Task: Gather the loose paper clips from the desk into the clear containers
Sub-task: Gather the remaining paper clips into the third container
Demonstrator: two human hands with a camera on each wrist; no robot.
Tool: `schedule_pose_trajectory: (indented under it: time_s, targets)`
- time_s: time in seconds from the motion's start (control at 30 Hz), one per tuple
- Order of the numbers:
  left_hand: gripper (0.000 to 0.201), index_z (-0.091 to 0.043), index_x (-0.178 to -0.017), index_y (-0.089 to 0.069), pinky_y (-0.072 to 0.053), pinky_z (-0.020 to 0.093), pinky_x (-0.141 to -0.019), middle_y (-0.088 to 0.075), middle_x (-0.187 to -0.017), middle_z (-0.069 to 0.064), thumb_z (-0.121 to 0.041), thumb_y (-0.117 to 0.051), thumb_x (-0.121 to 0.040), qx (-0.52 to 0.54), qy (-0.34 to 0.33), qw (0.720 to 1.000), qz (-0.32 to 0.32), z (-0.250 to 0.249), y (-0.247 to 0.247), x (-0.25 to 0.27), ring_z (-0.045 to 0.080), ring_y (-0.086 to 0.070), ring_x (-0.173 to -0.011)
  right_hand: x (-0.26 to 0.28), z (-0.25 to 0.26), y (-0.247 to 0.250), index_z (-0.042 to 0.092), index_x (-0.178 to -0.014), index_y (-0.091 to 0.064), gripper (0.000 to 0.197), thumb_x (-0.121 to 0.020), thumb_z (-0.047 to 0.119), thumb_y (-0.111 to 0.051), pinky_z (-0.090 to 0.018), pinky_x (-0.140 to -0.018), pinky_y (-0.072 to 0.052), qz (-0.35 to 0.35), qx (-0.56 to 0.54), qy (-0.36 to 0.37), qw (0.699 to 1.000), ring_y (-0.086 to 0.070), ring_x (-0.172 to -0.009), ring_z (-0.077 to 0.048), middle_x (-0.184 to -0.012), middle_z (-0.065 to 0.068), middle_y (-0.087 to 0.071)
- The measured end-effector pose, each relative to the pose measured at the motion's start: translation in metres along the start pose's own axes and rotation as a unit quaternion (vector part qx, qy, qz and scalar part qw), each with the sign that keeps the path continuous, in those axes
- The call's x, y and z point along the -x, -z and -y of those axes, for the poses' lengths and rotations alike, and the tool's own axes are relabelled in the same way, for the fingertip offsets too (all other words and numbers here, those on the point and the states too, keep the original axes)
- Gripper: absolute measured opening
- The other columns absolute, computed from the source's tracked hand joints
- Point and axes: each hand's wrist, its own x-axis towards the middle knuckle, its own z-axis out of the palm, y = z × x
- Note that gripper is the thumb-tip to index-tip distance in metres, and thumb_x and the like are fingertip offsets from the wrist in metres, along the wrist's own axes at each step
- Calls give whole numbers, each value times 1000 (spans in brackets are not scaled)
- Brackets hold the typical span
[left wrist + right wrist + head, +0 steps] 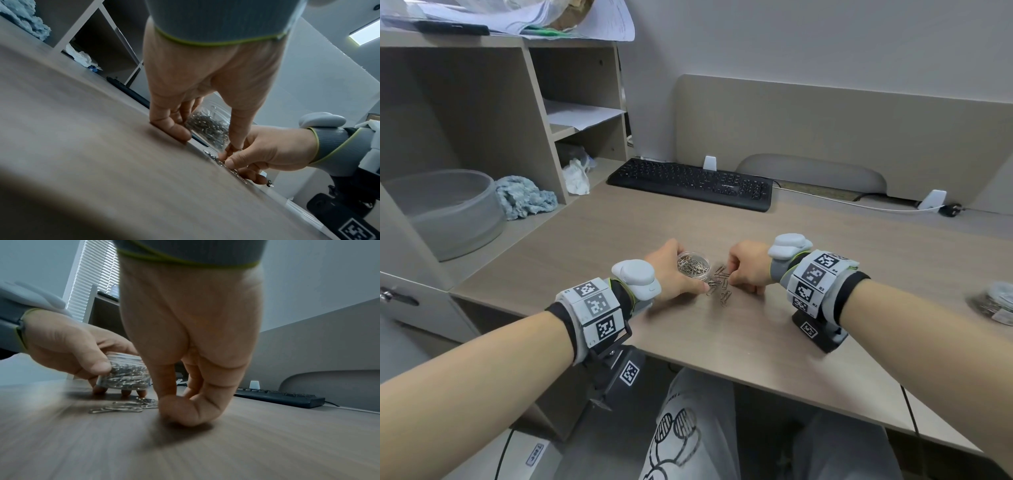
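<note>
My left hand (671, 274) grips a small round clear container (693, 263) about half full of silver paper clips, fingers curled under it and thumb on its near side, so it sits slightly off the desk (267, 443). Just to its right, several loose paper clips (720, 284) lie in a small cluster. My right hand (743, 274) rests knuckles-up at that cluster with fingers curled, thumb and forefinger pinching at a clip (223, 162). In the right wrist view the container (125, 371) hovers behind the loose clips (123, 407). A second clear container (996, 301) stands at the right edge.
A black keyboard (688, 183) lies at the back of the desk with a white cable (842, 202) to its right. At the left a shelf unit holds a grey bowl (448, 212) and a blue cloth (524, 197). The desk's front edge runs just under my wrists.
</note>
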Motion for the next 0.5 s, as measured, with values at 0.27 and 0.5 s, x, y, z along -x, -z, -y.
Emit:
schedule_pose_trajectory:
  time_s: [0.27, 0.5]
  targets:
    - [70, -19, -115, -47, -44, 33, -80, -62, -107, -1, -49, -86, -66, 1, -3, 1000, -3, -2, 0, 1, 22, -59, -98, 1, 4, -2, 8, -79, -56, 14, -85, 2, -45, -39, -62, -60, 1, 25, -9, 1000, -63, -46, -25, -66, -12, -69]
    - [72, -21, -117, -48, -48, 37, -89, -64, -108, -1, -52, -86, -64, 0, -1, 1000, -1, -1, 0, 0, 22, -61, -99, 9, -5, 6, 3, -77, -68, 19, -81, 6, -50, -27, -53, -56, -12, 24, -26, 999, -61, -42, -21, -58, -8, -67]
